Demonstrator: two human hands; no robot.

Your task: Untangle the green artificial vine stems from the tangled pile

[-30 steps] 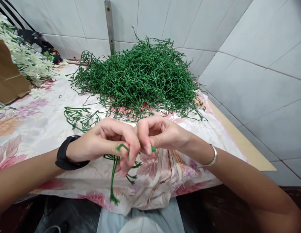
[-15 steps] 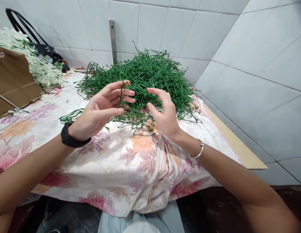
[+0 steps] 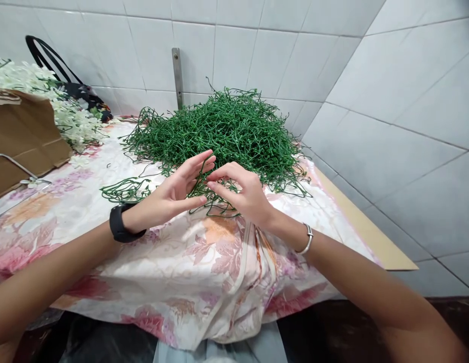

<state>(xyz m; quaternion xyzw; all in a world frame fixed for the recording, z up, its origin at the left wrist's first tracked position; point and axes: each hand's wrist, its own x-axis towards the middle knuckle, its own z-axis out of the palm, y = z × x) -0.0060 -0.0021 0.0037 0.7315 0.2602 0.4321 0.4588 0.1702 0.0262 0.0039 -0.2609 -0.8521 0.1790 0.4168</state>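
A thin green plastic stem (image 3: 204, 165) lies across the fingers of my left hand (image 3: 174, 191), which bears a black wristband. Those fingers are stretched, with the thumb apart, and the stem seems lodged among them. My right hand (image 3: 244, 194) is pinched close to the left fingers; whatever is between its thumb and index fingertips is too small to make out. Behind both hands rises a big tangled pile of green plastic stems (image 3: 234, 126). Beneath them more loose stems (image 3: 219, 206) lie on the cloth, and a small bunch of stems (image 3: 123, 190) rests left of my left hand.
A floral cloth (image 3: 154, 272) covers the table. At left are white artificial flowers (image 3: 73, 118), a brown cardboard box (image 3: 28, 136), a bent metal wire (image 3: 15, 164) and a dark bag (image 3: 86, 98). Tiled walls (image 3: 234, 55) bound the back and right; a tan board (image 3: 355, 227) edges the right.
My right hand has moved left to the stem at my left hand, and its fingers have closed to a pinch. My left hand has shifted slightly right and lower in view.
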